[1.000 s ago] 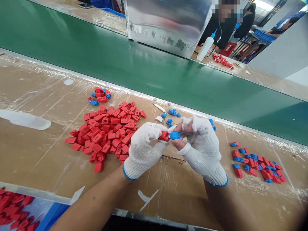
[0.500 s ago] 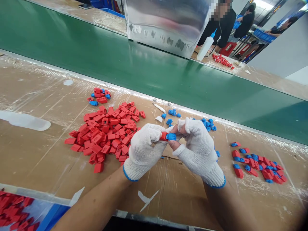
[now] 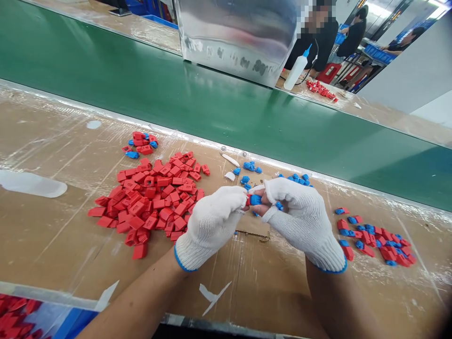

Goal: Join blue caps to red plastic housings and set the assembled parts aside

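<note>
Both hands meet over the middle of the table in white gloves with bare fingertips on the right one. My left hand (image 3: 212,226) is closed around a small red plastic block (image 3: 248,200), most of which its fingers hide. The thumb and fingers of my right hand (image 3: 302,221) pinch a blue fist-shaped plastic piece (image 3: 255,200) at the block's end. The two parts touch; how deep one sits in the other is hidden. Another blue piece (image 3: 279,205) shows by my right fingers. Several loose blue pieces (image 3: 249,165) lie just beyond the hands.
Left of my hands is a large heap of red blocks (image 3: 155,188), with a small mixed pile (image 3: 141,142) behind it. Joined red-and-blue pieces (image 3: 381,242) lie at right. A green belt (image 3: 141,84) crosses behind; beyond it stand a metal box (image 3: 236,42) and a bottle (image 3: 295,71).
My left fingers have closed further over the red block, so less of it shows. My right hand has turned slightly, still pinching the blue piece. The whole view has shifted a little.
</note>
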A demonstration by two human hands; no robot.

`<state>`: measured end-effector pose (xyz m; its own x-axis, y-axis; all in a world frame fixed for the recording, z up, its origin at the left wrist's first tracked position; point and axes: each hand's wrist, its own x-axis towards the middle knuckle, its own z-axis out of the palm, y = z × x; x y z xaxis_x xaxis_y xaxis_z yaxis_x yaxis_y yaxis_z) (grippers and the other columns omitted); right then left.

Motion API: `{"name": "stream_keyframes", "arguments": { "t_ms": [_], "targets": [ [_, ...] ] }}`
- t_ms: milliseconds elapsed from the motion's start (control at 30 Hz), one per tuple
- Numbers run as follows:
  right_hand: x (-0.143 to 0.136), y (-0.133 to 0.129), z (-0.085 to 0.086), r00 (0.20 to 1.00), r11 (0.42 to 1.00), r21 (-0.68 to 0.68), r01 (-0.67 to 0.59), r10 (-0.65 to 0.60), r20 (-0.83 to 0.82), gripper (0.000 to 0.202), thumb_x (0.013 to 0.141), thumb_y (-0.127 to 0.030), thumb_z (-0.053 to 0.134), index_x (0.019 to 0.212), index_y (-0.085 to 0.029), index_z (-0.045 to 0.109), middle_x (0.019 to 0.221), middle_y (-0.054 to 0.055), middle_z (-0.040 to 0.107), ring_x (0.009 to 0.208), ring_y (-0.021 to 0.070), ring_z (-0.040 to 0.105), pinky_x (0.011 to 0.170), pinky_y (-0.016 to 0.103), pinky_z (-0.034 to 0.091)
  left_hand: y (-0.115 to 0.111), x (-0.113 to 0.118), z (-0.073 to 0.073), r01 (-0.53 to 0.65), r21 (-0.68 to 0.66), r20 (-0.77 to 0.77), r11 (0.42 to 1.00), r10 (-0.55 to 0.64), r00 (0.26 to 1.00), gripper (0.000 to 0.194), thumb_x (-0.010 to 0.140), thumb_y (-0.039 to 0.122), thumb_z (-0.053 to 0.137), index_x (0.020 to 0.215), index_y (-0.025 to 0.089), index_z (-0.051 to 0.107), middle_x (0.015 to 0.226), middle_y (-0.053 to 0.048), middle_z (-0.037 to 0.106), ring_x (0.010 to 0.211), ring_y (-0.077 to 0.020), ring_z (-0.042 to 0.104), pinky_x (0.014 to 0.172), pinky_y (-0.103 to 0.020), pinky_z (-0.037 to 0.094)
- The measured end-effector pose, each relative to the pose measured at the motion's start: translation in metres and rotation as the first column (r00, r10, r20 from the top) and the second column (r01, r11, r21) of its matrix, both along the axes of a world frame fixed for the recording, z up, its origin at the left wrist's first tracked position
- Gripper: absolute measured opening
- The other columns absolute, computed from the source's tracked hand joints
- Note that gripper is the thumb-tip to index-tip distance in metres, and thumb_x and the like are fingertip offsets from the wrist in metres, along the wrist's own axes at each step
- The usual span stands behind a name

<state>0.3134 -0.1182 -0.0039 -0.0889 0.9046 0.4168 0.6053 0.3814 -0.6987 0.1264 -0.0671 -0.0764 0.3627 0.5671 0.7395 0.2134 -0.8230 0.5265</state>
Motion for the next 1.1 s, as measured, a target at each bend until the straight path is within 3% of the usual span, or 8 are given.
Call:
{"name": "stream_keyframes", "arguments": {
  "t_ms": [267,433,567,667,767,900,1000,1100],
  "targets": [
    [0.007,0.001,0.003,0.995,0.991,-0.094,-0.098,0.095,-0.035,0.028,0.087,-0.007,0.074,0.070,-0.021,0.057,0.075,-0.004,0.066,0.067,0.0124,0.057,0.065,0.028,0.050,-0.006,-0.005,0.016,0.040,0.003,-0.050,0.999,-0.040,0.998,0.018,0.094,0.002,0.064,0.091,0.018,0.070,0.095,-0.004,0.085,0.093,-0.0167,0.083,0.087,-0.022,0.068],
    [0.003,0.007,-0.006,0.971,0.979,-0.011,-0.205,0.202,-0.127,0.012,0.095,-0.025,0.077,0.087,-0.025,0.068,0.089,0.001,0.071,0.086,0.0207,0.067,0.080,0.038,0.059,-0.008,-0.002,0.018,0.105,-0.235,0.098,0.966,-0.084,0.992,0.020,0.088,0.002,0.065,0.084,0.021,0.072,0.097,-0.003,0.086,0.087,-0.0176,0.082,0.079,-0.025,0.068],
    [-0.017,0.008,-0.021,0.927,0.967,0.116,-0.229,0.252,-0.277,0.025,0.105,-0.051,0.067,0.095,-0.027,0.066,0.101,0.005,0.066,0.104,0.0263,0.065,0.093,0.048,0.059,-0.015,0.011,0.015,0.292,-0.549,0.409,0.783,-0.052,0.911,0.021,0.086,0.019,0.072,0.071,0.021,0.058,0.065,0.001,0.073,0.050,-0.0125,0.064,0.048,-0.022,0.054],
    [-0.023,0.004,-0.025,0.781,0.962,0.180,-0.207,0.274,-0.561,0.026,0.106,-0.055,0.064,0.101,-0.030,0.061,0.091,0.000,0.060,0.082,0.0202,0.063,0.075,0.041,0.060,-0.008,0.012,0.012,0.346,-0.676,0.433,0.651,-0.029,0.901,0.027,0.088,0.029,0.073,0.071,0.022,0.054,0.059,0.001,0.067,0.048,-0.0118,0.059,0.045,-0.022,0.051],
    [-0.002,-0.003,-0.012,0.643,0.983,0.165,-0.081,0.178,-0.745,0.029,0.100,-0.057,0.075,0.096,-0.032,0.059,0.075,-0.006,0.045,0.054,0.0121,0.041,0.046,0.027,0.041,0.015,-0.009,0.015,0.164,-0.679,0.383,0.716,0.154,0.911,0.015,0.091,0.028,0.070,0.082,0.020,0.061,0.086,-0.006,0.079,0.062,-0.0124,0.069,0.059,-0.025,0.060],
    [0.041,-0.012,0.015,0.637,0.983,0.148,0.112,0.044,-0.770,0.035,0.095,-0.056,0.075,0.080,-0.027,0.066,0.074,-0.004,0.044,0.045,0.0073,0.017,0.034,0.030,0.015,0.052,-0.055,0.020,-0.273,-0.591,0.253,0.759,0.496,0.831,0.009,0.096,0.030,0.067,0.095,0.021,0.067,0.093,-0.005,0.080,0.074,-0.0161,0.073,0.075,-0.032,0.064],
    [0.056,-0.014,0.025,0.659,0.964,0.148,0.220,-0.035,-0.751,0.014,0.086,-0.036,0.079,0.079,-0.025,0.074,0.079,-0.001,0.050,0.042,0.0048,0.014,0.034,0.033,0.007,0.066,-0.079,0.023,-0.482,-0.475,-0.060,0.736,0.520,0.852,0.019,0.091,0.032,0.068,0.106,0.021,0.073,0.102,-0.008,0.082,0.089,-0.0238,0.077,0.090,-0.042,0.064],
    [0.057,-0.012,0.025,0.644,0.928,0.143,0.343,-0.122,-0.755,0.007,0.079,-0.022,0.078,0.075,-0.027,0.076,0.081,0.001,0.050,0.044,0.0053,0.017,0.037,0.033,0.005,0.068,-0.088,0.025,-0.532,-0.301,-0.448,0.791,0.375,0.811,0.034,0.088,0.038,0.065,0.116,0.021,0.076,0.121,-0.012,0.082,0.113,-0.0355,0.076,0.103,-0.053,0.060]
  ]
}}
